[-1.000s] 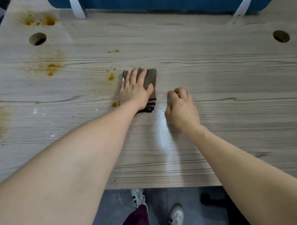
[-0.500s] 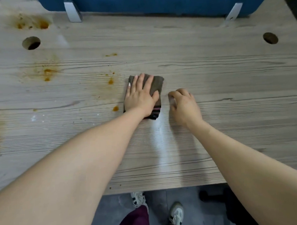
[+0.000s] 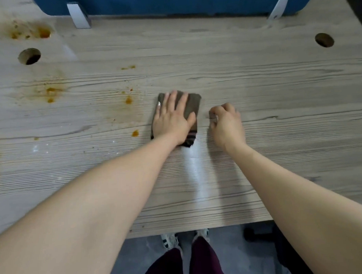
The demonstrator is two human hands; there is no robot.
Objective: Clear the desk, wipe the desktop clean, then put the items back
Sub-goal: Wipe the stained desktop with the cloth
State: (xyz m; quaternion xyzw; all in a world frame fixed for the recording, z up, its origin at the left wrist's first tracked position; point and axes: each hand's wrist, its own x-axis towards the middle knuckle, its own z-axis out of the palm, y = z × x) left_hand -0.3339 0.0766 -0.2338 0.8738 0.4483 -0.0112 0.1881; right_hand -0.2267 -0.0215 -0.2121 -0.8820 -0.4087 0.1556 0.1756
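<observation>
— In the middle of the worktop (image 3: 256, 89), what's lying there?

— A folded brown cloth (image 3: 192, 104), flat on the wood, with a striped edge showing at its near end. The left hand (image 3: 171, 120) lies on top of it, palm down, fingers straight and a little spread, thumb out over the cloth's right side. It presses the cloth rather than gripping it.

— And the other hand?

— The right hand (image 3: 226, 123) is just beside the cloth, to its right, not touching it. Its fingers are curled in, knuckles up, fingertips down toward the wood. I can see nothing held in it.

— What's around them?

— A pale shiny streak (image 3: 194, 173) runs from the cloth's near end toward the near edge of the worktop. To the left of the cloth there are orange stains (image 3: 129, 100): a few small spots close by, a wider smear further left, and another patch in the far left corner. There are also small white specks on the left side, nearer the front.

— Anything further out?

— Two round cable holes, one far left (image 3: 29, 56) and one far right (image 3: 324, 40). Along the far edge stands a blue panel (image 3: 171, 3), held by two grey brackets (image 3: 78, 15). Below the near edge, the person's dark red trousers (image 3: 203, 261) and white striped shoes (image 3: 169, 239) show on a grey floor.
</observation>
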